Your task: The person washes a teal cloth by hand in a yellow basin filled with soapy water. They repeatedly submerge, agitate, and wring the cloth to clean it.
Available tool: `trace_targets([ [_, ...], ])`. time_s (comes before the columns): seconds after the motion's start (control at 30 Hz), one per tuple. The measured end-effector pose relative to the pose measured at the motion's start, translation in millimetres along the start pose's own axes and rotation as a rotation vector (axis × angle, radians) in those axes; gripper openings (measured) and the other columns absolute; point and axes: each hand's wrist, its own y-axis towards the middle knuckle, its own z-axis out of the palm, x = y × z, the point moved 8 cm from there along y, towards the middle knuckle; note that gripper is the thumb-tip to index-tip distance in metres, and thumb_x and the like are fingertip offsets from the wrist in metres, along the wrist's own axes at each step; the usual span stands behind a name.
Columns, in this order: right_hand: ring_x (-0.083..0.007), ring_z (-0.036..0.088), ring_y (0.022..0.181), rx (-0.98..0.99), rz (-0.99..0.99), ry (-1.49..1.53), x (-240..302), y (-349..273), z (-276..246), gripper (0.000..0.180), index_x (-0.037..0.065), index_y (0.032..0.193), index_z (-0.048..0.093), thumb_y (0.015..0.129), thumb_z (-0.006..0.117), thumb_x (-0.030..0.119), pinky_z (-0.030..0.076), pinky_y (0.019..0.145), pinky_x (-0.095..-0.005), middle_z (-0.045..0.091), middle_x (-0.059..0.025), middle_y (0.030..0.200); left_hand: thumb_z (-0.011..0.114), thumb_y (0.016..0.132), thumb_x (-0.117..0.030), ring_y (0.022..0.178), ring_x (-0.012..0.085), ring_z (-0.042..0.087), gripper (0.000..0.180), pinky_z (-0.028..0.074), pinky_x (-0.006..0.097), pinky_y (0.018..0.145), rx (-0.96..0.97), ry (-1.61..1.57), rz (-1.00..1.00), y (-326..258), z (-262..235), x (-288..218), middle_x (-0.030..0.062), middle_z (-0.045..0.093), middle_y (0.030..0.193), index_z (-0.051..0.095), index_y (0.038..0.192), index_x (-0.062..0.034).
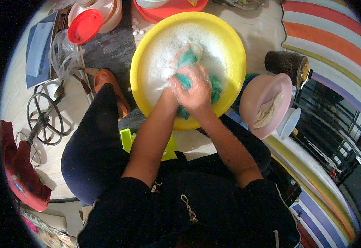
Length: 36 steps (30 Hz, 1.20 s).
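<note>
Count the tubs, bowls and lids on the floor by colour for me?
Yellow: 1, the basin of suds around both hands and the green cloth
Pink: 1, the bowl
Red: 2, the lid and the tray
Total: 4

- I see a bright yellow basin [234, 53] filled with white suds.
- The cloth [187, 58] in it is teal green with a paler patch.
- To the right I make out a pink bowl [253, 93] holding something cream-coloured.
- The lid [84, 26] at upper left is red.
- I note an orange sandal [110, 82] beside dark navy trousers [91, 140].
- The mat [333, 37] at right carries white, orange, yellow and purple stripes.
- A lime-green stool [127, 138] shows under me.
</note>
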Motion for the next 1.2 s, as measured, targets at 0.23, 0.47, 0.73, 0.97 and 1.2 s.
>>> trace_targets([
  [0.23,-0.0334,0.054,0.082,-0.159,0.543,0.21,-125.2,14.1,-1.3,0.034,0.002,0.089,0.057,0.074,0.07,0.03,0.045,0.071,-0.0413,0.056,-0.0184,0.085,0.053,0.087,-0.026,0.069,0.0154,0.053,0.026,0.045,0.031,0.066,-0.273,0.137,-0.127,-30.2,30.3,-7.0,0.0066,0.058,0.082,0.059,0.089,-0.0015],
  [0.47,-0.038,0.056,0.081,-0.041,0.474,0.024,-100.6,10.3,12.8,0.035,0.001,0.09,0.058,0.079,0.063,0.034,0.044,0.07,-0.0441,0.057,-0.0221,0.088,0.05,0.082,-0.021,0.071,0.0228,0.058,0.02,0.047,0.036,0.065,-0.299,0.5,0.062,-8.2,-19.3,-6.6,0.0105,0.061,0.078,0.062,0.088,-0.0062],
  [0.73,-0.0437,0.032,0.122,0.042,0.356,-0.125,-126.4,-3.7,11.8,0.062,-0.002,0.118,0.047,0.073,0.067,0.037,0.027,0.102,-0.0449,0.031,-0.0278,0.133,0.057,0.085,-0.03,0.093,0.02,0.051,0.036,0.04,0.033,0.084,-0.338,0.2,-0.005,-10.2,-3.4,-34.3,0.0095,0.057,0.101,0.059,0.105,-0.0009],
  [0.97,-0.0409,0.049,0.105,0.513,0.825,-0.15,-162.4,18.1,37.7,0.042,-0.006,0.102,0.054,0.065,0.061,0.013,0.042,0.086,-0.0384,0.047,-0.0295,0.116,0.059,0.084,-0.033,0.072,0.0212,0.056,0.03,0.047,0.035,0.072,-0.403,0.17,0.055,0.3,-23.5,-27.5,0.0071,0.059,0.083,0.058,0.096,-0.0056],
  [1.2,-0.0349,0.05,0.104,0.028,-0.096,0.09,5.0,-5.7,-12.0,0.038,0.007,0.1,0.063,0.063,0.06,0.004,0.039,0.092,-0.041,0.051,-0.0178,0.113,0.052,0.088,-0.029,0.062,0.018,0.056,0.027,0.047,0.028,0.063,-0.027,-0.038,-0.196,-15.1,12.2,-19.0,0.0043,0.059,0.072,0.061,0.097,-0.0056],
])
